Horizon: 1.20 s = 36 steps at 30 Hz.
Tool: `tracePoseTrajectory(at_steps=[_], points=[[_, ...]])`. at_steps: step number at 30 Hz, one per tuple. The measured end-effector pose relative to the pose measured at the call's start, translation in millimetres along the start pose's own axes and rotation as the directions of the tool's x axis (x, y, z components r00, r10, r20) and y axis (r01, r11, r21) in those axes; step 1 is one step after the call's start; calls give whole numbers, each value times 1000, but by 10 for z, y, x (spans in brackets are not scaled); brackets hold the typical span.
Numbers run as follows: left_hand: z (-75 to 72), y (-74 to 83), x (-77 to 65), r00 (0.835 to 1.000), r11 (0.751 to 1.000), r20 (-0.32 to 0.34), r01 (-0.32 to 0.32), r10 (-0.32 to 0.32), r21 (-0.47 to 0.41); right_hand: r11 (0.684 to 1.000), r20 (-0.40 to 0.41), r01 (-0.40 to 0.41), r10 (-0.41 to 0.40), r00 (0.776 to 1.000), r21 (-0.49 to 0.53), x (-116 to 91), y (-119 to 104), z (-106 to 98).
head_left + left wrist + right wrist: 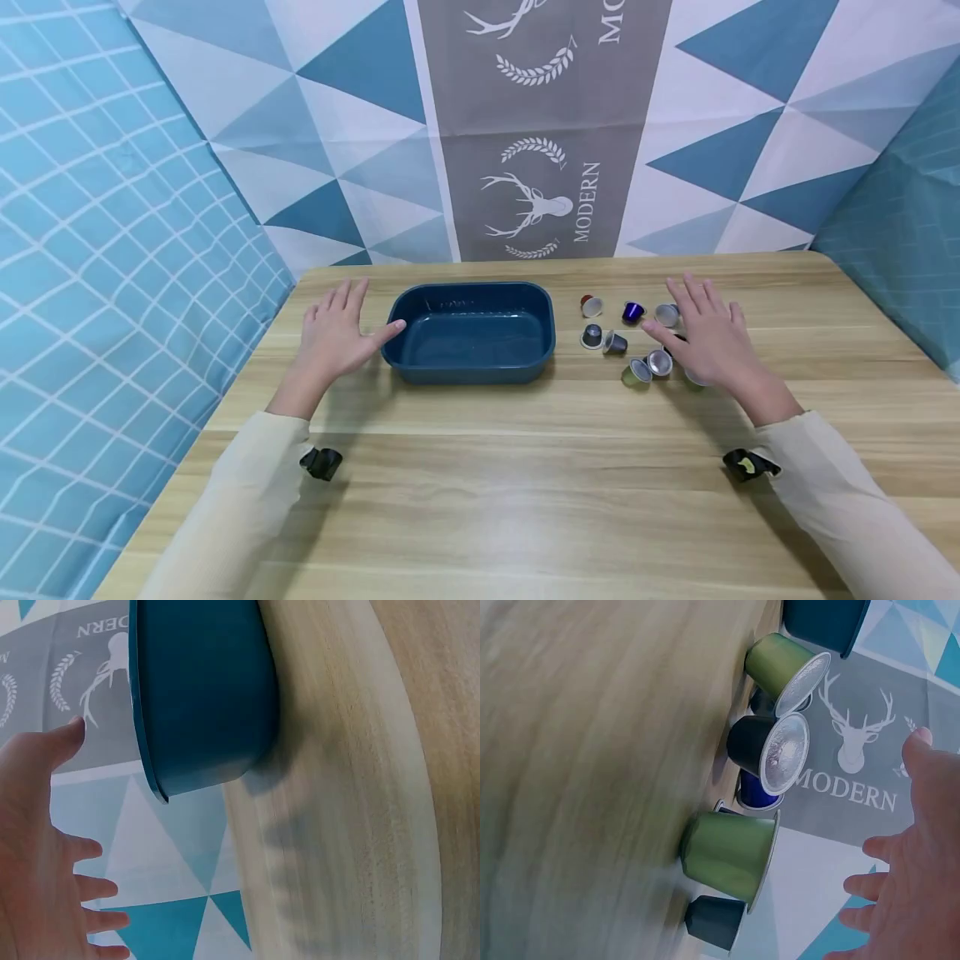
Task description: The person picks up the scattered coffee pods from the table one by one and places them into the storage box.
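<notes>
My left hand (330, 342) is held with fingers spread beside a dark blue rectangular basin (468, 375), its thumb over the left rim in the head view. In the left wrist view the thumb appears apart from the basin wall (202, 697). On the right, my right hand (716, 346) hovers with straight fingers over several coffee capsules, holding nothing. Among them are a blue capsule (633, 312), a green capsule (637, 373) and a dark capsule (592, 335). The right wrist view shows a larger-looking green capsule (727, 855) near the palm. The right hand partly hides some capsules.
The wooden table (480, 492) reaches a patterned cloth backdrop (750, 150) behind the basin. Blue checked cloth (150, 250) hangs along the left side, and more blue cloth (907, 225) on the right. The capsules lie right of the basin.
</notes>
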<state>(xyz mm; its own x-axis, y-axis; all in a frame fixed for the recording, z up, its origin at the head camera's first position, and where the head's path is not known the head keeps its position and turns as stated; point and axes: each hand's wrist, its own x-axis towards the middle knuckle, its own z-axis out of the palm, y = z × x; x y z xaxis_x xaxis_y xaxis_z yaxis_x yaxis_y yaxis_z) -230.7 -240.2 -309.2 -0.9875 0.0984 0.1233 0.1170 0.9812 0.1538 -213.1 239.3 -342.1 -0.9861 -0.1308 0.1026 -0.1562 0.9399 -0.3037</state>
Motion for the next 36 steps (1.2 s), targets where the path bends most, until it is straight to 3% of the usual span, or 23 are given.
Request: tracePoseTrajectory(at_steps=[14,21,28,36], points=[[-2,-15,27,998,999,-55,0,-2,-39,999,16,44,-44,999,-5,62,-15,-90],[-31,-10,100,999,989,45,7,-1,-146,999,35,42,-43,998,32,73,5,-134],[4,-57,141,992,945,118,71,-34,-319,995,44,61,-64,997,77,95,-2,-159],[75,-106,159,982,920,174,129,-68,-369,994,101,59,-68,993,91,64,28,-134]])
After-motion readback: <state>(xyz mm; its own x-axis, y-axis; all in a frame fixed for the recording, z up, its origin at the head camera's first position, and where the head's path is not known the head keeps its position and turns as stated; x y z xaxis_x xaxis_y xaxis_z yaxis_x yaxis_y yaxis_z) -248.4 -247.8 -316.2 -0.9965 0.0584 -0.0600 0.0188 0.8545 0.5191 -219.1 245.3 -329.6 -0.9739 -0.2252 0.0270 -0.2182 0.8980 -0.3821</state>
